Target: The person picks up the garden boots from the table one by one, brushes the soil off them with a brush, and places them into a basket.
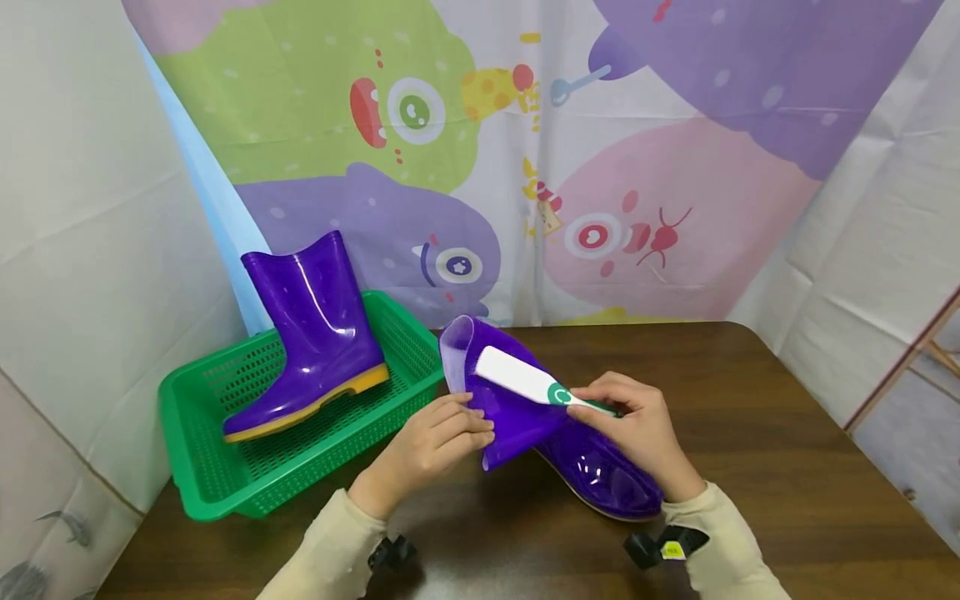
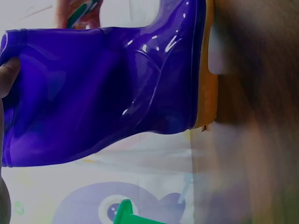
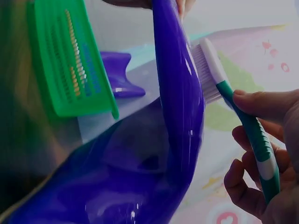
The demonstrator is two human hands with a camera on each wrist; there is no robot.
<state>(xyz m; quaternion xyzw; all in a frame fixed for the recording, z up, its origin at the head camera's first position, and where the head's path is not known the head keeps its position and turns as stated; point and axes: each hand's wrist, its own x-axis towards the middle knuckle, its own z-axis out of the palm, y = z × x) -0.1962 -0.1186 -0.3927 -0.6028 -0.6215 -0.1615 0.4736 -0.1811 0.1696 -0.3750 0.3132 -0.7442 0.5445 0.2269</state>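
A glossy purple rain boot (image 1: 600, 467) with a yellow sole stands on the table, its shaft bent toward the left hand. My left hand (image 1: 431, 442) grips the shaft's top edge, with fingers over the outer face. In my right hand (image 1: 637, 425) is a scrubbing brush (image 1: 517, 375) with a white head and a green-and-white handle. The right wrist view shows its pale bristles (image 3: 204, 74) against the boot's shaft (image 3: 180, 93), while thumb and fingers hold the handle (image 3: 254, 135). A matching purple boot (image 1: 318, 325) rests tilted in a green basket (image 1: 300, 487).
The basket occupies the left of the brown wooden table (image 1: 750, 433). Behind the table hangs a cartoon-print curtain (image 1: 510, 167). White fabric (image 1: 75, 208) lines the left side, and a wooden frame (image 1: 900, 367) stands at far right.
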